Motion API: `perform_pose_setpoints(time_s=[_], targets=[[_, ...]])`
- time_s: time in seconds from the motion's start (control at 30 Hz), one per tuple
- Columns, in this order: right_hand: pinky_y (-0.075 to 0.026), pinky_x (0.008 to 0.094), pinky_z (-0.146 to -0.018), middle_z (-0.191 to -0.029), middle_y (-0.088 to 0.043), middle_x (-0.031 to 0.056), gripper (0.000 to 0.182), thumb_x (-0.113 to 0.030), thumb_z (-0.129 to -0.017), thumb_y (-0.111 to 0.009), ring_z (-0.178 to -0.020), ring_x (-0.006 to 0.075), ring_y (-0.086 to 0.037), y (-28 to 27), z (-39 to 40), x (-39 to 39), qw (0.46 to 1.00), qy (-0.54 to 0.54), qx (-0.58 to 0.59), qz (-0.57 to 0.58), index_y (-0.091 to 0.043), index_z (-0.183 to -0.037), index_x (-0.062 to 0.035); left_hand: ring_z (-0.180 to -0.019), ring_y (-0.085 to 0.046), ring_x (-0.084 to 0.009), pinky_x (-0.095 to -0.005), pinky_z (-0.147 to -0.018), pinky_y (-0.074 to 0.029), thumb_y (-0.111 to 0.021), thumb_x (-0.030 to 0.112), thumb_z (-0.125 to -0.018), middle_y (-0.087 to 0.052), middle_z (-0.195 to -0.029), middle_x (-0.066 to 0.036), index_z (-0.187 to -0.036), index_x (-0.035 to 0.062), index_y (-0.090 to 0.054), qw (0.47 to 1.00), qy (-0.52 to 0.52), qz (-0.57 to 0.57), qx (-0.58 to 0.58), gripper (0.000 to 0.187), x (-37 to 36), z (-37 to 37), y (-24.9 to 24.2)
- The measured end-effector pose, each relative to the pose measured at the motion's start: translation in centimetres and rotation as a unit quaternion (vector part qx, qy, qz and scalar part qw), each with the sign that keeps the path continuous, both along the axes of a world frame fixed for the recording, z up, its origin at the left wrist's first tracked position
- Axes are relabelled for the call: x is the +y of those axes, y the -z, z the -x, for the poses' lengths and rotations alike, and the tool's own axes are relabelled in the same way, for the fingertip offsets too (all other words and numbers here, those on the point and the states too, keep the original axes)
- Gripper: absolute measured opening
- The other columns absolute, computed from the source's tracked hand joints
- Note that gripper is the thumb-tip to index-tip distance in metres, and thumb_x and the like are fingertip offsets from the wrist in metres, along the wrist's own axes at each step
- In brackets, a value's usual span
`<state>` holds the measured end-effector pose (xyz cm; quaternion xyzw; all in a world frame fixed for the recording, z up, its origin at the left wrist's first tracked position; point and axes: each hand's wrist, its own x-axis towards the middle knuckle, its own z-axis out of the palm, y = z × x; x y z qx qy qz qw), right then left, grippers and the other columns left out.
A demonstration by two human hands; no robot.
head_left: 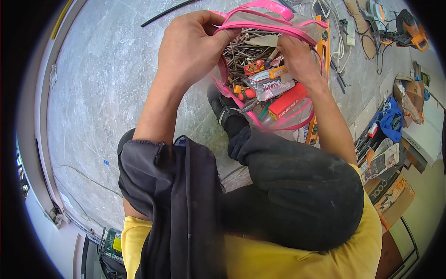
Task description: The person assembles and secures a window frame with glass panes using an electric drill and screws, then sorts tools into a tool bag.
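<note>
A clear plastic bag with pink trim (278, 21) stands open on the floor in front of my knees. It is full of nails, screws (241, 51), small packets and a red box (288, 101). My left hand (193, 46) grips the bag's near pink rim and pulls it open. Inside the opening, my right hand (297, 58) has its fingers closed among the screws and packets; what they pinch is hidden. A screwdriver with an orange handle (244, 93) lies against the bag's lower side.
I crouch on a grey stone floor (107, 93), dark trousers and a black shoe (223, 109) below the bag. Power tools and cables (399, 28) lie at top right. Boxes, papers and a blue cloth (390, 121) crowd the right side. A black cable (167, 11) crosses the top.
</note>
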<state>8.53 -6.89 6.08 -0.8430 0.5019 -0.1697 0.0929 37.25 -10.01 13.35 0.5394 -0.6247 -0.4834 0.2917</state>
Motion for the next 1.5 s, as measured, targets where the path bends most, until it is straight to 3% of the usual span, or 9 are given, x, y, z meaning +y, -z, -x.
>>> perform_pose_setpoints(time_s=[0.23, 0.6, 0.8, 0.93, 1.17, 1.23, 1.27, 1.37, 1.5], targets=[[-0.046, 0.0464, -0.070, -0.090, -0.056, 0.0177, 0.012, 0.001, -0.084, -0.063, -0.084, 0.0405, -0.058, -6.3, -1.4, 5.1, 0.994, 0.025, -0.082, -0.073, -0.055, -0.094, 0.0004, -0.079, -0.065, -0.0079, -0.0239, -0.071, -0.051, -0.072, 0.018, -0.092, -0.073, -0.088, -0.007, -0.107, -0.0049, -0.070, 1.000, -0.010, -0.004, -0.010, 0.027, -0.4, 0.2, -0.3], [-0.049, 0.0463, -0.083, -0.095, -0.060, 0.0163, 0.013, -0.011, -0.090, -0.063, -0.094, 0.0392, -0.059, -5.7, 1.0, 7.0, 0.950, 0.064, 0.100, -0.288, -0.059, -0.095, 0.0000, -0.079, -0.066, -0.0093, -0.0248, -0.071, -0.052, -0.073, 0.018, -0.091, -0.073, -0.089, -0.008, -0.108, -0.0058, -0.070, 1.000, -0.011, -0.021, 0.011, 0.029, -0.2, 0.1, -0.6], [-0.048, 0.0433, -0.094, -0.109, -0.063, 0.0178, 0.032, -0.019, -0.089, -0.065, -0.106, 0.0378, -0.060, -0.4, -1.0, 1.2, 0.995, 0.099, 0.005, -0.023, -0.061, -0.115, 0.0001, -0.080, -0.066, -0.0100, -0.0250, -0.071, -0.052, -0.073, 0.019, -0.091, -0.073, -0.090, -0.008, -0.108, -0.0062, -0.070, 1.000, -0.014, -0.026, -0.006, 0.031, 0.0, 0.3, -0.8], [-0.048, 0.0424, -0.096, -0.117, -0.061, 0.0187, 0.044, -0.020, -0.086, -0.067, -0.111, 0.0386, -0.059, 3.0, -1.0, -0.6, 0.998, 0.032, 0.055, -0.030, -0.058, -0.124, 0.0010, -0.080, -0.066, -0.0100, -0.0249, -0.072, -0.052, -0.074, 0.020, -0.091, -0.073, -0.090, -0.009, -0.107, -0.0061, -0.070, 1.000, -0.013, -0.021, -0.012, 0.031, 0.1, 0.3, -0.9], [-0.049, 0.0469, -0.086, -0.103, -0.061, 0.0209, 0.026, -0.014, -0.084, -0.064, -0.098, 0.0407, -0.061, -0.6, -1.7, 1.0, 0.989, 0.031, 0.052, -0.135, -0.062, -0.106, -0.0005, -0.086, -0.067, -0.0119, -0.0272, -0.077, -0.052, -0.072, 0.021, -0.091, -0.074, -0.095, -0.010, -0.113, -0.0045, -0.069, 1.000, -0.009, 0.001, -0.012, 0.034, -0.4, -0.2, -1.2], [-0.049, 0.0463, -0.085, -0.101, -0.060, 0.0204, 0.022, -0.011, -0.086, -0.065, -0.098, 0.0405, -0.060, -0.6, -1.4, 1.6, 0.988, 0.023, 0.059, -0.143, -0.061, -0.104, 0.0000, -0.068, -0.069, -0.0200, -0.0315, -0.064, -0.053, -0.072, 0.023, -0.085, -0.072, -0.079, -0.014, -0.105, -0.0064, -0.070, 0.992, -0.027, -0.114, -0.040, 0.035, -0.5, 0.7, -4.8], [-0.049, 0.0459, -0.083, -0.098, -0.060, 0.0202, 0.019, -0.009, -0.086, -0.063, -0.095, 0.0402, -0.061, -0.9, -1.3, 1.6, 0.988, 0.021, 0.056, -0.142, -0.061, -0.102, 0.0000, -0.061, -0.067, -0.0202, -0.0322, -0.063, -0.053, -0.071, 0.023, -0.086, -0.070, -0.072, -0.013, -0.096, -0.0067, -0.073, 0.999, -0.037, 0.006, -0.030, 0.031, 0.7, 0.8, -4.6], [-0.050, 0.0440, -0.078, -0.094, -0.062, 0.0190, 0.012, -0.005, -0.088, -0.061, -0.089, 0.0389, -0.062, -1.7, -1.3, 2.0, 0.987, 0.027, 0.050, -0.150, -0.062, -0.099, 0.0000, -0.062, -0.067, -0.0193, -0.0319, -0.063, -0.053, -0.070, 0.022, -0.087, -0.071, -0.074, -0.015, -0.097, -0.0083, -0.071, 0.992, -0.058, -0.106, -0.044, 0.032, -0.2, 0.9, -5.3], [-0.050, 0.0431, -0.080, -0.098, -0.064, 0.0190, 0.015, -0.008, -0.089, -0.061, -0.091, 0.0386, -0.063, -2.3, -1.3, 2.1, 0.982, 0.050, 0.066, -0.168, -0.063, -0.102, -0.0005, -0.062, -0.068, -0.0198, -0.0324, -0.063, -0.053, -0.070, 0.022, -0.088, -0.071, -0.076, -0.016, -0.098, -0.0105, -0.070, 0.994, -0.044, 0.088, -0.052, 0.034, 1.2, 0.7, -3.6]])
